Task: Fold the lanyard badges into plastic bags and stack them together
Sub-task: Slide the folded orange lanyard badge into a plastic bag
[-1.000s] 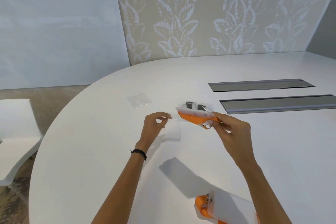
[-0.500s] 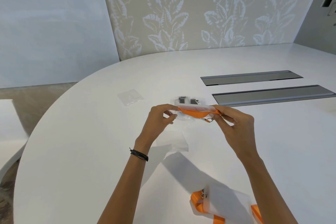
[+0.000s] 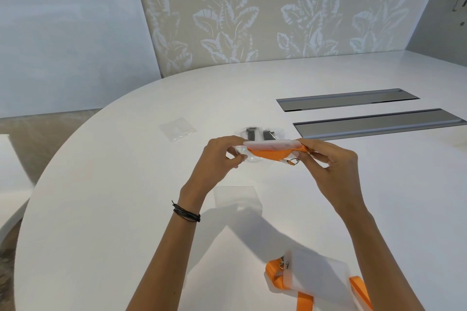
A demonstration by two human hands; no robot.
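Pinching clear plastic bag [image 3: 252, 159] in left hand [image 3: 219, 159] grip; clasping folded orange lanyard badge [image 3: 273, 149] in right hand [image 3: 331, 166] grip, badge end at bag mouth, both raised over worktop [image 3: 101, 197]. At near edge, unfolded: second lanyard badge [image 3: 316, 278]. Flat beyond left hand: spare bag [image 3: 178, 129].

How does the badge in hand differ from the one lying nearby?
The held badge is off the table, edge-on in the right hand, meeting the left hand's bag; the near badge lies flat. The held badge's lanyard is folded under it; the near badge's trails loose. Both have orange straps.
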